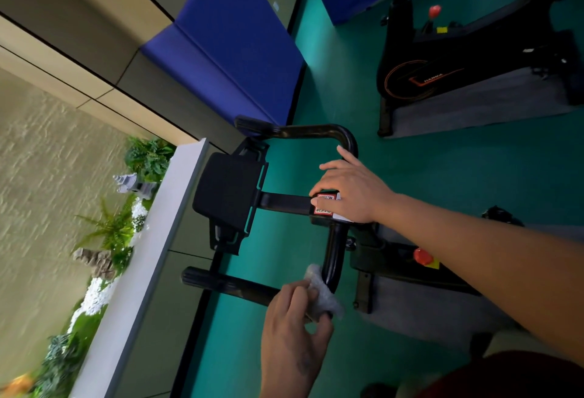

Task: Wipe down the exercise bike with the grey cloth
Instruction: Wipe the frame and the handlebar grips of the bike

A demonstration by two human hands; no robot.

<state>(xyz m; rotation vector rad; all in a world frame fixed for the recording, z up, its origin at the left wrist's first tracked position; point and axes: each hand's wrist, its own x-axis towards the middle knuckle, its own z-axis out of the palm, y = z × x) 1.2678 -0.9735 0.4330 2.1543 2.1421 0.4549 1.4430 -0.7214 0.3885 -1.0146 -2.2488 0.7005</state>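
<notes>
The black exercise bike's handlebar (316, 130) fills the middle of the tilted head view, with a black console holder (227, 195) at its front. My left hand (294, 337) grips the grey cloth (325, 296) and presses it around the near bend of the handlebar. My right hand (350, 189) rests flat with fingers spread on the handlebar's centre clamp, partly covering a red and white sticker (324, 206). The bike's frame with a red knob (423, 257) lies below my right forearm.
A second black exercise bike (442, 66) stands on a grey mat at the upper right. A blue padded bench (227, 43) lines the wall. A white ledge (151, 255) with plants and white pebbles runs along the left. The floor is green.
</notes>
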